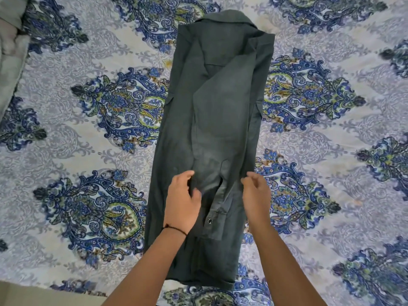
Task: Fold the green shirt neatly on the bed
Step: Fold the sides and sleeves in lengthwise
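The dark green shirt (212,120) lies lengthwise on the bed as a long narrow strip, collar at the far end and both sides folded in. A sleeve runs down its middle, its snap cuff near me. My left hand (182,202) rests on the lower part of the shirt, its thumb and fingers pinching a fold of fabric beside the sleeve. A thin dark thread band circles that wrist. My right hand (256,193) hovers at the shirt's right edge with its fingers curled and slightly apart; whether it touches the cloth is unclear.
The bed sheet (77,133) is pale with blue and green paisley motifs and spreads out on both sides of the shirt. A grey bundle of fabric (10,36) sits at the far left corner. The bed's near edge shows at bottom left.
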